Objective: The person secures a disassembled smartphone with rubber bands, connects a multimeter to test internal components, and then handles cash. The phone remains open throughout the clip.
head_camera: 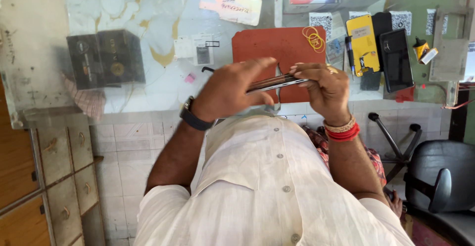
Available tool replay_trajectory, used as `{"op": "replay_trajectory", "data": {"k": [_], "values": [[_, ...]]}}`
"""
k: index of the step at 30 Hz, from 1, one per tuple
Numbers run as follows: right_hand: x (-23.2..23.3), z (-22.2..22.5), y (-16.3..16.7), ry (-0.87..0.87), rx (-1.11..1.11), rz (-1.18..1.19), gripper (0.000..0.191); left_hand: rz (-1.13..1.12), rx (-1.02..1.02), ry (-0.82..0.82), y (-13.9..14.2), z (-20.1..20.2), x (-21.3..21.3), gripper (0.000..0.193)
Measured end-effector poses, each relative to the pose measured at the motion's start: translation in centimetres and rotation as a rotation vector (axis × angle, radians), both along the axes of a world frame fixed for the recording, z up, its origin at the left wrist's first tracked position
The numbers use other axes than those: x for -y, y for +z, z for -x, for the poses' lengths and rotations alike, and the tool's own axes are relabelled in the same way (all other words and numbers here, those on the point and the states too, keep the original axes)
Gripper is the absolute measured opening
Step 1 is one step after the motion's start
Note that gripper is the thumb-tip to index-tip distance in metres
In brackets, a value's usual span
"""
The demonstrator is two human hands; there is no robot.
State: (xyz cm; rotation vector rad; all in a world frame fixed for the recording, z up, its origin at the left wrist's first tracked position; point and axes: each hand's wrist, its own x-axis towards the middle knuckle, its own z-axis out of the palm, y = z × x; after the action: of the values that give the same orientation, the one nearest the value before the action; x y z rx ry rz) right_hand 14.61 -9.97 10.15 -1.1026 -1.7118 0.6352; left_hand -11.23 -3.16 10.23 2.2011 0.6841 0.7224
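Two hands hold one slim phone edge-on above a red mat. Left hand [230, 90], with a dark wristwatch [194, 117] at the wrist, wraps around the near end of the phone [274, 83]; its fingers are curled together and clamped on the device, thumb on the side toward the body. Right hand [324, 88], with red and beaded bracelets [342, 130] at the wrist, grips the other end; fingertips are bent and pressed on the upper edge, closed on the phone. Only the thin metallic rim of the phone shows, so front and back cannot be told apart.

Position: phone sits between both hands, raised off the surface, over the near part of the red mat [267, 45].

Surroundings: the mat lies on a glass-topped counter [148, 88]. Yellow rubber bands [313, 38] rest on the mat's far right corner. A yellow phone [362, 43] and a black phone [396, 60] lie side by side to the right of the mat, near each other. A dark box [106, 58] shows on the left of the counter. A small pink piece [189, 78] lies left of the mat. A black swivel chair [435, 172] stands at lower right. Wooden drawers [64, 172] at lower left.
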Motion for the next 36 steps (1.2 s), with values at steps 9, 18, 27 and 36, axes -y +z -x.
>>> {"op": "replay_trajectory", "data": {"k": [9, 18, 27, 36], "values": [[-3.7, 2.8, 1.3, 0.435, -0.179, -0.052, 0.007, 1.462, 0.657, -0.467, -7.4, 1.1, -0.2, 0.041], [-9.4, 8.9, -2.3, 0.005, 0.281, 0.122, 0.018, 1.133, 1.095, 0.403, -9.5, 5.2, 3.6, 0.03], [-12.5, 14.2, -7.2, -0.113, 0.576, 0.084, 0.013, 1.07, 1.334, 0.376, -9.1, 8.0, 4.4, 0.033], [-11.3, 11.4, -7.0, -0.043, 0.342, 0.194, 0.016, 1.096, 1.273, 0.46, -10.5, 6.7, 4.5, 0.034]]}}
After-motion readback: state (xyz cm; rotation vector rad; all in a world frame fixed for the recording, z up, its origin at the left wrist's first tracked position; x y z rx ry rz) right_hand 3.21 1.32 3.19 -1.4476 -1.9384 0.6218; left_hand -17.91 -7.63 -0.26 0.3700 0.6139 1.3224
